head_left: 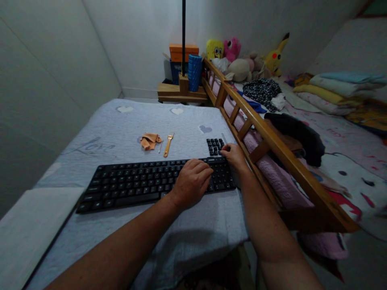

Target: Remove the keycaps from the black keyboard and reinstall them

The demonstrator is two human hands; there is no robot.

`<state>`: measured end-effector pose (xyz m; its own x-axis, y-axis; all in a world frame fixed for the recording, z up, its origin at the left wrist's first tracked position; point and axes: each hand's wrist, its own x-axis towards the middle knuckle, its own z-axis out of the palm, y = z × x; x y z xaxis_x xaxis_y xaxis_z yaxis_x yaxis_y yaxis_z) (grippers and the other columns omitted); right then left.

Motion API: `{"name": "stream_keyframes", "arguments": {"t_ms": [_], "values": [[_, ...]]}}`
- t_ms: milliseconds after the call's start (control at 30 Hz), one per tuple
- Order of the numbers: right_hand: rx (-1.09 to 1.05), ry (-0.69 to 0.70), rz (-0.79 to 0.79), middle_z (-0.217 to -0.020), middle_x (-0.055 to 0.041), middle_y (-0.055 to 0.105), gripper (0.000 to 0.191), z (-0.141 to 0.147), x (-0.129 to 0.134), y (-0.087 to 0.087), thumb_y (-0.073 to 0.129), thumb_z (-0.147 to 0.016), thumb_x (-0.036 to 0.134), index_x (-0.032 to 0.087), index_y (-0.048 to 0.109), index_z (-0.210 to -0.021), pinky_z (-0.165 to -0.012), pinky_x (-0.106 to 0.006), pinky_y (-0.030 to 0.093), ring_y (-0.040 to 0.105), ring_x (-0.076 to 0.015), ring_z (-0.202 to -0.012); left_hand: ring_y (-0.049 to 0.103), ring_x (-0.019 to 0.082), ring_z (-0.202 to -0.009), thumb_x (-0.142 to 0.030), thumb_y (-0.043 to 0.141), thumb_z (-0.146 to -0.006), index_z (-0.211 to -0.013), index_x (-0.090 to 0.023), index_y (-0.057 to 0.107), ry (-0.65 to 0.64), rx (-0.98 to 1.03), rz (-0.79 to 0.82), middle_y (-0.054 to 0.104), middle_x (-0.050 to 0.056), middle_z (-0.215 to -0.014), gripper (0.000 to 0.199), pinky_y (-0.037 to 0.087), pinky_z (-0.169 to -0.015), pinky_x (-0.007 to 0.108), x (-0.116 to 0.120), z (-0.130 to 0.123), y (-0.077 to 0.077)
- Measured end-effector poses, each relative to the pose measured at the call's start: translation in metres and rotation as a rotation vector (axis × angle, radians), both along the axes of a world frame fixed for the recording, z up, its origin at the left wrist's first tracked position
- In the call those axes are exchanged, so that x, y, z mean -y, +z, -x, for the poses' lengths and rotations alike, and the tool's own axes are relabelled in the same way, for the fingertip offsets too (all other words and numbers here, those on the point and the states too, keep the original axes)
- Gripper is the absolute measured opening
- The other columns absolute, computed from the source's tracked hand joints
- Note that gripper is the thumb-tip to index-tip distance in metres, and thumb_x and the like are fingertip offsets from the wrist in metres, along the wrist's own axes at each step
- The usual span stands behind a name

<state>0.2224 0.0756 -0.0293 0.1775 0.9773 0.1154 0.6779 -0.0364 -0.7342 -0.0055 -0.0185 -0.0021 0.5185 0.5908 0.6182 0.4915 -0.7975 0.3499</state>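
Observation:
A black keyboard lies across the cloth-covered table. My left hand rests over it beside the number pad, fingers curled together; their tips and anything in them are hidden. Just beyond the keyboard, loose black keycaps are laid out in rows. At their right edge my right hand pinches what looks like a keycap, partly covered by the fingers. A thin wire tool shows just past that hand; whether it touches the fingers is unclear.
An orange cloth, a cotton swab and a yellow-handled brush lie behind the keyboard. A wooden bed rail runs close along the right. A white board-like slab sits at the left front.

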Motion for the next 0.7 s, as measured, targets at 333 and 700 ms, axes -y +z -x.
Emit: {"name": "stream_keyframes", "arguments": {"t_ms": [333, 700], "values": [[-0.014, -0.008, -0.002, -0.066, 0.0012, 0.060, 0.009, -0.001, 0.000, -0.002, 0.061, -0.064, 0.028, 0.020, 0.059, -0.068, -0.065, -0.027, 0.040, 0.056, -0.0163, -0.067, 0.060, 0.023, -0.098, -0.018, 0.053, -0.093, -0.100, -0.017, 0.067, -0.008, -0.016, 0.008, 0.071, 0.008, -0.101, 0.016, 0.047, -0.097, 0.044, -0.001, 0.000, -0.001], [-0.055, -0.034, -0.035, -0.064, 0.0001, 0.061, 0.015, -0.002, 0.014, 0.014, 0.063, -0.067, 0.034, 0.019, 0.061, -0.066, -0.066, -0.028, 0.042, 0.057, -0.0171, -0.066, 0.054, 0.032, -0.121, -0.031, 0.065, -0.088, -0.116, -0.016, 0.062, 0.291, -0.211, 0.081, 0.063, 0.014, -0.128, 0.032, 0.038, -0.107, 0.055, -0.001, 0.001, -0.003]]}}
